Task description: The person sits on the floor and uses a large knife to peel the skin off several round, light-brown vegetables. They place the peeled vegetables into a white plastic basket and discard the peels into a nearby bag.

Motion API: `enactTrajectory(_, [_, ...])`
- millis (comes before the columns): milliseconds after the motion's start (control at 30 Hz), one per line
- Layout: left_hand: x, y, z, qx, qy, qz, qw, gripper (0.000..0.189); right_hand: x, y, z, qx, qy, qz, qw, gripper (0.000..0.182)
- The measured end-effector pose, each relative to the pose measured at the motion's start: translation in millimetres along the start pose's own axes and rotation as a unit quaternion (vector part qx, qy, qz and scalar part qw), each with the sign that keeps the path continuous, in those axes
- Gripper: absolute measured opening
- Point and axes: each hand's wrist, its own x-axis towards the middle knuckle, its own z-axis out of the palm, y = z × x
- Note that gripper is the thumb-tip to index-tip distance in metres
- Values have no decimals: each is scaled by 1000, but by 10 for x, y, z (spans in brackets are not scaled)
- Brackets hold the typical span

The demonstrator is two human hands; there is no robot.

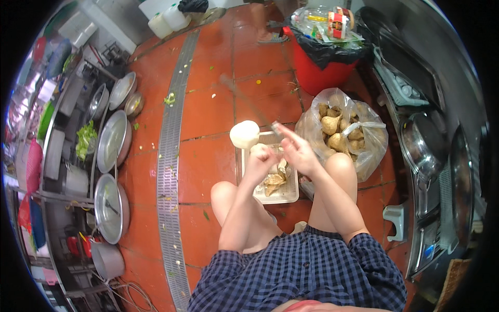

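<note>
A round, white, peeled root vegetable is at my left hand, whose fingers are curled around its lower end. My right hand, just to the right, is on the handle of a blurred knife with its blade slanting up and left. Below both hands stands a white plastic basket on the floor between my knees. Brown peelings lie in it. At the right, an open clear plastic bag holds several unpeeled brown roots.
A metal drain grate runs along the tiled floor at left, past metal basins. A red bin stands beyond the bag. Shelves of pans are on the right, near a small stool. A person's foot shows at the top.
</note>
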Motion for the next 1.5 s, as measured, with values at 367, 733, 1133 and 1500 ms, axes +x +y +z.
enactTrajectory(367, [-742, 556, -282, 278, -42, -46, 959, 39, -52, -224, -292, 138, 56, 176, 973, 55])
enactTrajectory(733, [-169, -1038, -229, 330, 10, -287, 899, 49, 148, -179, 2, 22, -43, 283, 958, 53])
enactTrajectory(1133, [-365, -2335, 462, 444, -15, -251, 860, 68, 247, -4, 96, -8, -58, 306, 950, 38])
enactTrajectory(1500, [124, -2396, -254, 31, 173, -264, 948, 20, 229, -377, -36, 124, 72, 244, 959, 66])
